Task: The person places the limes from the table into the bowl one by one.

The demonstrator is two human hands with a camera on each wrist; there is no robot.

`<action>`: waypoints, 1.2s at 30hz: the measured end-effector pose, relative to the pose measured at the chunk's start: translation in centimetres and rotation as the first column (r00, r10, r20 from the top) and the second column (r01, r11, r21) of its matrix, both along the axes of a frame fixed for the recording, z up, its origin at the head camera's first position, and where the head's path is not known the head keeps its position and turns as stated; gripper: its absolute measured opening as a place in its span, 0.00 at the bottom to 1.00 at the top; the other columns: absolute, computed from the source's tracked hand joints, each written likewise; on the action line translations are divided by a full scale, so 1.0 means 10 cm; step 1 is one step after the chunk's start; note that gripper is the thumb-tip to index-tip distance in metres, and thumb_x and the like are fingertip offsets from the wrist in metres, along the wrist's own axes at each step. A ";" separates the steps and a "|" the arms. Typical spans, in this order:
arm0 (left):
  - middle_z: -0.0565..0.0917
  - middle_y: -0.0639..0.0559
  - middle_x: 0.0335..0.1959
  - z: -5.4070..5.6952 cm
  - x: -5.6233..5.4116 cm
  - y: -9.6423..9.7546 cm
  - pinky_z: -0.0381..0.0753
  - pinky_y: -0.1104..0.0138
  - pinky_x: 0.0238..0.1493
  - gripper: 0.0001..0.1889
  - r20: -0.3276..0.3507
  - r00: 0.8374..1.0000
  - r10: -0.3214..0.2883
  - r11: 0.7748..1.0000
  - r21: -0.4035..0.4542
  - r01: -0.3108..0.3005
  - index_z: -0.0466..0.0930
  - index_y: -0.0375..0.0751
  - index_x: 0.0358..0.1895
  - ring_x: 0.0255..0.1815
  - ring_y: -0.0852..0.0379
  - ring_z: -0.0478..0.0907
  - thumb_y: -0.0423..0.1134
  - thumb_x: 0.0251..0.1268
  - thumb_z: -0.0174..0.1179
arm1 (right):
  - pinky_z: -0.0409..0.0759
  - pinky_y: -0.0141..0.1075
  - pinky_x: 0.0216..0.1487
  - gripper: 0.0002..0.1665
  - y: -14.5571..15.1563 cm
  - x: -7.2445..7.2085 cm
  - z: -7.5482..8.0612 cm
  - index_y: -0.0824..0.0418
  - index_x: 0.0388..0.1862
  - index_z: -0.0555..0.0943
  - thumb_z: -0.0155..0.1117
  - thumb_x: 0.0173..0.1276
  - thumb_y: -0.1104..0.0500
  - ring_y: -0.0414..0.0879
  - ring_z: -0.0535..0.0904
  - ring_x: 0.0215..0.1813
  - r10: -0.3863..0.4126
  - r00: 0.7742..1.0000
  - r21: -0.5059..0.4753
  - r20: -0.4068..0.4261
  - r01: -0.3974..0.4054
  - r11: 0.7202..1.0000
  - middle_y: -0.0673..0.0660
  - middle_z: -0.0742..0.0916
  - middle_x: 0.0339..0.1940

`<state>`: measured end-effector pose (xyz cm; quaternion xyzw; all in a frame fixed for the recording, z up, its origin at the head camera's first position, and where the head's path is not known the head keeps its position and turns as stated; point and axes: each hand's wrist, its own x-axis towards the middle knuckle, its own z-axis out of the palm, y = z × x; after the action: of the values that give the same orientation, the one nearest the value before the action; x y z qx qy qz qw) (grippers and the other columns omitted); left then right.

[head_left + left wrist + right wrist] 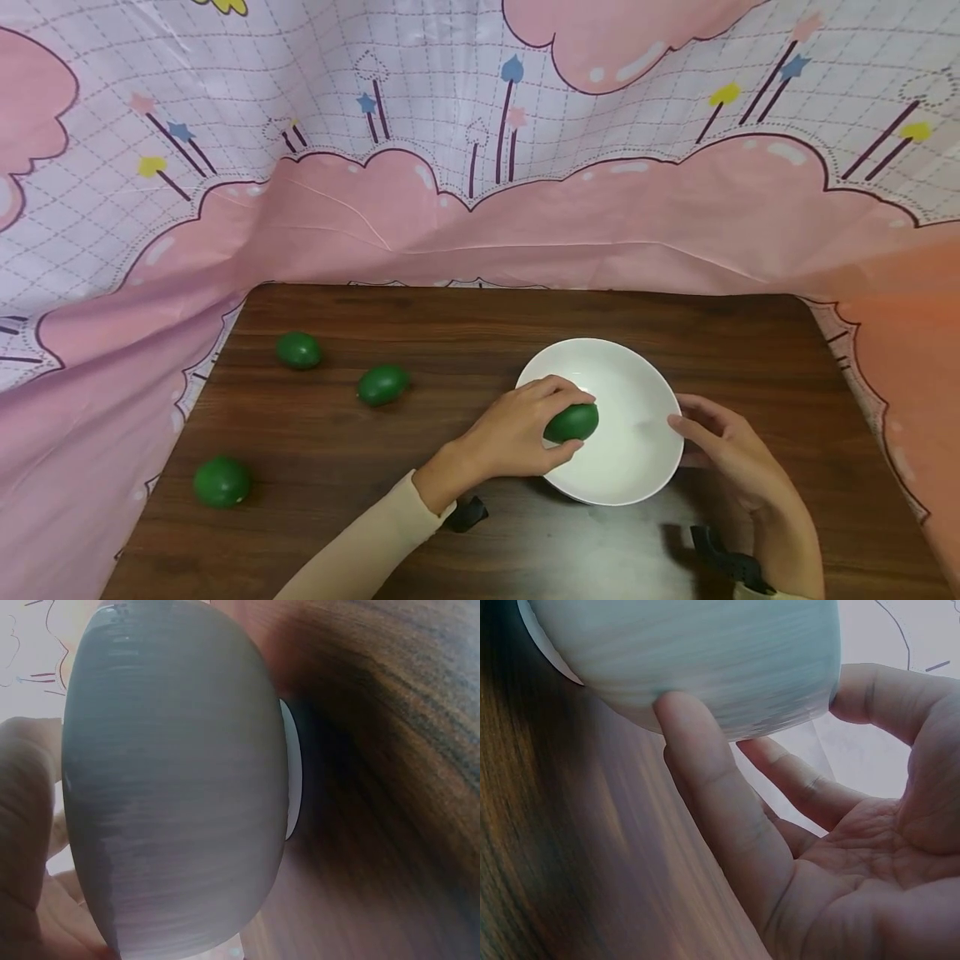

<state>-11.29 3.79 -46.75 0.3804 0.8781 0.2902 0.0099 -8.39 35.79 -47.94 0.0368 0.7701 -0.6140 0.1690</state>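
Got left hand curled at lower center (with forearm kinda slanting up from bottom edge), plus right hand pinching at lower right.

Fingers crowd the bowl left and right, leaving room behind.

So the bowl sits on the right half of the table, right hand at its right side. Left hand has the held fruit over the bowl's left part. Off to the left: far fruit, middle fruit right of it and slightly nearer, near fruit nearest. Cloth hangs behind.
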 end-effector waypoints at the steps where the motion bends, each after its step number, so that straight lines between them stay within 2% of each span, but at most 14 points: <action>1: 0.81 0.59 0.63 0.00 0.00 0.00 0.83 0.69 0.59 0.25 -0.003 1.000 0.002 1.000 -0.003 -0.002 0.80 0.56 0.68 0.60 0.60 0.82 0.49 0.68 0.69 | 0.92 0.40 0.43 0.26 -0.01 0.00 0.00 0.67 0.72 0.73 0.60 0.82 0.56 0.42 0.90 0.44 0.000 1.000 0.001 0.002 0.000 1.000 0.41 0.88 0.47; 5: 0.81 0.59 0.65 -0.01 0.02 -0.03 0.84 0.68 0.59 0.25 0.000 1.000 0.003 1.000 -0.014 -0.003 0.80 0.55 0.69 0.62 0.60 0.82 0.50 0.70 0.68 | 0.92 0.41 0.43 0.27 -0.03 0.01 0.00 0.69 0.73 0.72 0.60 0.82 0.56 0.42 0.90 0.44 0.007 1.000 0.000 0.004 -0.007 1.000 0.41 0.88 0.47; 9: 0.81 0.60 0.66 0.00 0.03 -0.05 0.82 0.65 0.65 0.23 -0.010 1.000 -0.003 1.000 -0.004 0.003 0.80 0.54 0.69 0.67 0.60 0.80 0.49 0.73 0.65 | 0.92 0.41 0.44 0.29 -0.05 0.00 0.00 0.70 0.74 0.71 0.59 0.83 0.55 0.42 0.90 0.45 0.008 1.000 0.001 0.009 -0.009 1.000 0.40 0.88 0.48; 13: 0.83 0.60 0.64 0.00 0.03 -0.07 0.79 0.66 0.70 0.20 -0.043 0.999 0.004 0.999 0.040 -0.002 0.81 0.53 0.67 0.70 0.61 0.79 0.46 0.75 0.63 | 0.92 0.42 0.44 0.30 -0.05 -0.01 0.00 0.69 0.74 0.71 0.59 0.83 0.54 0.41 0.90 0.45 0.006 1.000 0.009 0.019 -0.006 1.000 0.39 0.87 0.48; 19: 0.84 0.59 0.61 0.01 0.05 -0.12 0.81 0.66 0.68 0.17 -0.063 0.998 0.028 0.992 0.126 -0.020 0.83 0.52 0.64 0.66 0.61 0.81 0.43 0.75 0.64 | 0.92 0.43 0.45 0.32 -0.04 -0.03 0.02 0.69 0.76 0.69 0.59 0.83 0.52 0.41 0.89 0.46 0.007 0.999 0.032 0.033 -0.008 0.999 0.41 0.86 0.48; 27: 0.81 0.57 0.64 0.07 0.10 -0.18 0.81 0.63 0.69 0.19 -0.023 0.998 0.059 0.983 0.173 -0.054 0.82 0.52 0.66 0.68 0.59 0.79 0.44 0.75 0.63 | 0.92 0.44 0.45 0.33 -0.03 -0.02 0.01 0.69 0.77 0.67 0.58 0.84 0.52 0.41 0.90 0.46 0.003 0.999 0.052 0.039 -0.005 0.999 0.41 0.86 0.49; 36: 0.80 0.55 0.64 0.13 0.08 -0.30 0.83 0.60 0.67 0.20 -0.002 0.993 0.115 0.969 0.221 -0.112 0.82 0.51 0.66 0.67 0.58 0.80 0.43 0.74 0.64 | 0.92 0.44 0.44 0.32 -0.01 -0.02 0.02 0.70 0.76 0.68 0.58 0.84 0.52 0.40 0.89 0.46 -0.001 1.000 0.049 0.025 0.000 0.999 0.40 0.86 0.48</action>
<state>-10.52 0.77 -45.47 0.3305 0.8607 0.3831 -0.0556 -8.56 35.64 -47.69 0.0490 0.7827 -0.5945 0.1775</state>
